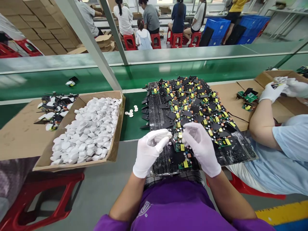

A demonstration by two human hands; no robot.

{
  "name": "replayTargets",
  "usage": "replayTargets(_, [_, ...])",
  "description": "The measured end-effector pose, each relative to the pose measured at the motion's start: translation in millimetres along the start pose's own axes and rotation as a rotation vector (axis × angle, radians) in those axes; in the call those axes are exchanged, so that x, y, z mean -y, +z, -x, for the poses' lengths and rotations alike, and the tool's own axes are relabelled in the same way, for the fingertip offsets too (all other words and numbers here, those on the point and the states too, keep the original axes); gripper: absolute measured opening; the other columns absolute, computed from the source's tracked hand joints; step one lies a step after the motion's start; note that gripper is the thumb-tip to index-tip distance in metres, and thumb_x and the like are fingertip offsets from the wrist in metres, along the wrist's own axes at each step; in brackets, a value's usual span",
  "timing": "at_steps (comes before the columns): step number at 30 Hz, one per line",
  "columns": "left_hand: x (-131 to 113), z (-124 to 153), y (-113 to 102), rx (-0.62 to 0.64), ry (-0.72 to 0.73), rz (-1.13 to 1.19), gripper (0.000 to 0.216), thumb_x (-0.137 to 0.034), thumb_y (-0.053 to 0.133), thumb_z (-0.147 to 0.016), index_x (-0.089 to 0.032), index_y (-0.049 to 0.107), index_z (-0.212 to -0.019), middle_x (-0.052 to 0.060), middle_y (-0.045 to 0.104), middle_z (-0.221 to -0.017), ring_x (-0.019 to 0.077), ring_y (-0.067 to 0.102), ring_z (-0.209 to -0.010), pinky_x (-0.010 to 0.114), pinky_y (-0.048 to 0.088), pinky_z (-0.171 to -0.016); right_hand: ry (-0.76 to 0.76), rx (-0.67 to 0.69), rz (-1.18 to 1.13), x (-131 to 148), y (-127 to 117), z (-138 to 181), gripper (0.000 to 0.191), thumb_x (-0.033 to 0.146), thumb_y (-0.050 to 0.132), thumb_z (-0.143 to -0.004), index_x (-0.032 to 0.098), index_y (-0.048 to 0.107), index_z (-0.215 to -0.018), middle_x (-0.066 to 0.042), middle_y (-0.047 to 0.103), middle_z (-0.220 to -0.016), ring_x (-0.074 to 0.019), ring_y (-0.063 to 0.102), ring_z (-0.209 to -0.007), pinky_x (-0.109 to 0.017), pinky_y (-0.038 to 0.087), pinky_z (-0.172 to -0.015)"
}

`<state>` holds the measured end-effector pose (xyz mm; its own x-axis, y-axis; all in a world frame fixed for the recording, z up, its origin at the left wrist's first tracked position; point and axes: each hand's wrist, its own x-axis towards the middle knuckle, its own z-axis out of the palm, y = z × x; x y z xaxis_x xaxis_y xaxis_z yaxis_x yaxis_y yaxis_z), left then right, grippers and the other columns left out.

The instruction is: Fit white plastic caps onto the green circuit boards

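Observation:
My left hand [150, 150], in a white glove, pinches a white round piece [169, 134] between thumb and fingertips; the palm side is partly hidden. My right hand [201, 147], also gloved, hovers with curved fingers apart from the thumb, and nothing shows between them. Both hands are above a black board [156, 128] that rests in front of my lap. Small green circuit boards [185, 164] with yellow-wrapped parts and black plastic pieces cover much of it in rows. Black pieces [145, 111] stick out over its left edge.
Left of the board stands a cardboard box [115, 141] full of white round pieces [84, 128]. A few white discs [131, 112] lie on the green belt [131, 128]. Assembled parts [56, 107] are piled farther left. At right, a co-worker's gloved hands [273, 91] work by another carton [264, 77].

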<state>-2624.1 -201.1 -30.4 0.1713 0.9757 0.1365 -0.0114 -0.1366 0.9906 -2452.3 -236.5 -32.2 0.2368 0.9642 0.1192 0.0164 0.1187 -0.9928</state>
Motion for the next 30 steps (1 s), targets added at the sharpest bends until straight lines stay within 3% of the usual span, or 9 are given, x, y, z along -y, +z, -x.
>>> replayTargets(4, [-1.3, -0.5, -0.6, 0.018, 0.175, -0.23, 0.023, -0.027, 0.073, -0.084, -0.018, 0.074, -0.104, 0.006, 0.077, -0.1, 0.0176, 0.074, -0.086, 0.027, 0.061, -0.081, -0.175, 0.145, 0.319, 3.6, 4.4, 5.5, 0.021, 0.036, 0.069, -0.088, 0.024, 0.067, -0.104, -0.003, 0.07, -0.096, -0.0156, 0.064, -0.08, -0.029, 0.05, -0.074])
replayTargets(7, [-4.0, 0.3, -3.2, 0.043, 0.311, -0.434, 0.02, -0.023, 0.07, -0.085, -0.019, 0.074, -0.104, 0.005, 0.077, -0.099, 0.0164, 0.074, -0.084, 0.026, 0.06, -0.083, -0.223, 0.144, 0.349, 3.1, 6.6, 4.0, 0.014, 0.033, 0.063, -0.092, 0.023, 0.068, -0.1, -0.003, 0.072, -0.095, -0.0157, 0.065, -0.082, -0.028, 0.05, -0.077])
replayTargets(11, [-2.2, 1.1, -8.8, 0.068, 0.395, -0.491, 0.019, -0.02, 0.068, -0.086, -0.02, 0.073, -0.104, 0.005, 0.077, -0.1, 0.0163, 0.073, -0.086, 0.027, 0.059, -0.087, -0.211, 0.142, 0.352, 1.0, 6.0, 1.3, 0.011, 0.029, 0.059, -0.095, 0.023, 0.069, -0.095, -0.002, 0.072, -0.093, -0.0149, 0.065, -0.083, -0.027, 0.048, -0.077])
replayTargets(14, [0.7, -2.6, -12.7, 0.027, 0.403, -0.457, 0.033, -0.02, 0.065, -0.088, -0.02, 0.066, -0.121, 0.008, 0.072, -0.116, 0.0189, 0.07, -0.1, 0.032, 0.057, -0.093, -0.128, 0.191, 0.279, 0.0, 5.1, 0.7, 0.011, 0.031, 0.061, -0.093, 0.022, 0.067, -0.093, -0.001, 0.071, -0.088, -0.0142, 0.064, -0.077, -0.027, 0.048, -0.072])
replayTargets(17, [-0.8, -7.6, -13.3, 0.213, 0.4, -0.512, 0.043, -0.021, 0.064, -0.09, -0.021, 0.059, -0.133, 0.009, 0.065, -0.131, 0.0211, 0.064, -0.116, 0.035, 0.054, -0.1, -0.057, 0.259, 0.188, -0.5, 5.1, 0.0, 0.01, 0.031, 0.061, -0.092, 0.021, 0.065, -0.093, 0.0, 0.069, -0.084, -0.0135, 0.064, -0.074, -0.026, 0.049, -0.071])
replayTargets(19, [-3.1, -9.1, -12.0, 0.266, 0.426, -0.527, 0.03, -0.021, 0.063, -0.092, -0.021, 0.066, -0.122, 0.007, 0.072, -0.116, 0.0179, 0.068, -0.105, 0.03, 0.055, -0.093, -0.066, 0.253, 0.193, -0.7, 4.8, -0.2, 0.009, 0.029, 0.061, -0.092, 0.021, 0.064, -0.093, 0.001, 0.069, -0.084, -0.0128, 0.064, -0.073, -0.025, 0.049, -0.07])
replayTargets(22, [-5.2, -8.6, -9.3, 0.187, 0.519, -0.593, 0.011, -0.019, 0.066, -0.09, -0.02, 0.072, -0.099, 0.003, 0.076, -0.093, 0.0142, 0.07, -0.083, 0.025, 0.056, -0.079, -0.163, 0.214, 0.311, -1.0, 3.4, 0.7, 0.007, 0.028, 0.061, -0.093, 0.021, 0.063, -0.094, 0.001, 0.069, -0.086, -0.0121, 0.063, -0.074, -0.023, 0.048, -0.07])
replayTargets(26, [-3.7, -7.5, -4.5, 0.131, 0.686, -0.752, 0.007, -0.017, 0.062, -0.092, -0.018, 0.069, -0.096, 0.003, 0.073, -0.084, 0.0149, 0.065, -0.075, 0.027, 0.053, -0.072, -0.371, 0.171, 0.604, -3.3, 3.3, 2.0, 0.008, 0.026, 0.053, -0.097, 0.02, 0.059, -0.095, -0.002, 0.068, -0.09, -0.0141, 0.064, -0.077, -0.025, 0.047, -0.069])
replayTargets(30, [-0.5, -8.4, -0.4, 0.045, 0.818, -0.808, 0.008, -0.013, 0.061, -0.091, -0.017, 0.064, -0.097, 0.004, 0.071, -0.082, 0.0164, 0.062, -0.077, 0.028, 0.051, -0.074, -0.527, 0.026, 0.799, -7.0, 9.3, 1.3, 0.012, 0.024, 0.044, -0.1, 0.02, 0.053, -0.093, -0.005, 0.065, -0.086, -0.0167, 0.062, -0.072, -0.027, 0.045, -0.062])
